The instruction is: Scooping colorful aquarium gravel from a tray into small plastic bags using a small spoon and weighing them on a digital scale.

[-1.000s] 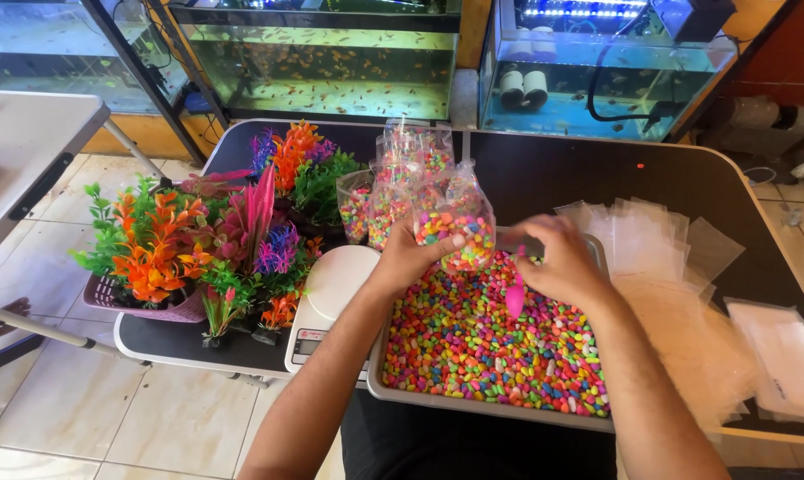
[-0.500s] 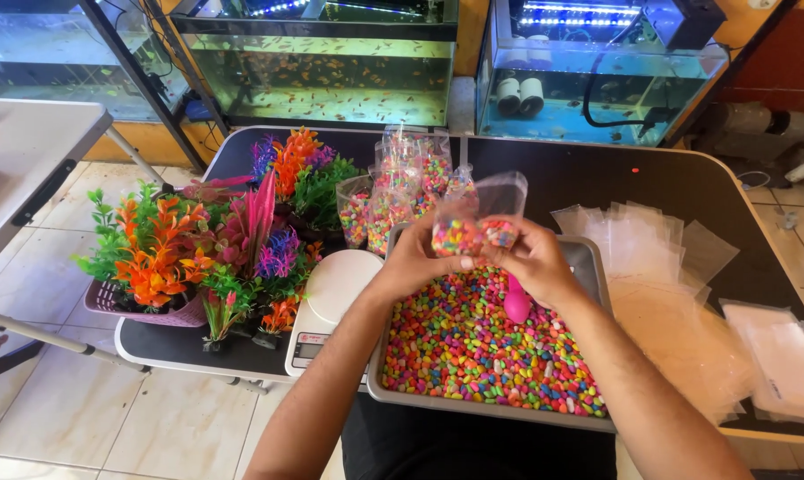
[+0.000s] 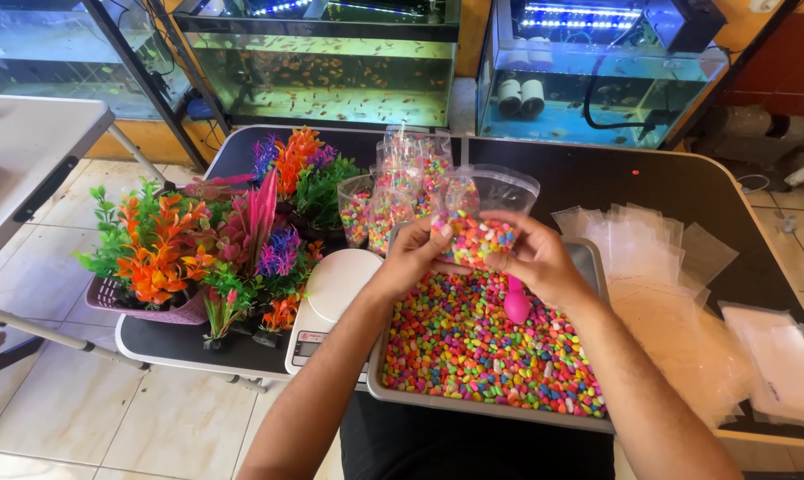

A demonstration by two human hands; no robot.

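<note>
- We see the left hand point(image 3: 417, 258) and right hand point(image 3: 533, 258) both gripping a clear bag of coloured pebbles point(image 3: 479, 233).
- It hangs above the pebble tray point(image 3: 491, 411), beside a white scale point(image 3: 331, 298).

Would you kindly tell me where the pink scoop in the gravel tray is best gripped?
By its rounded pink end, likely the handle, from above: the pink scoop pokes out of the coloured gravel just below the right hand; the rest is hidden.

Tray point(image 3: 393, 391) of pebbles point(image 3: 482, 356) at the surface's point(image 3: 687, 187) near edge; scale point(image 3: 331, 293) left, empty bags point(image 3: 660, 258) right, filled bags point(image 3: 393, 191) behind.
</note>
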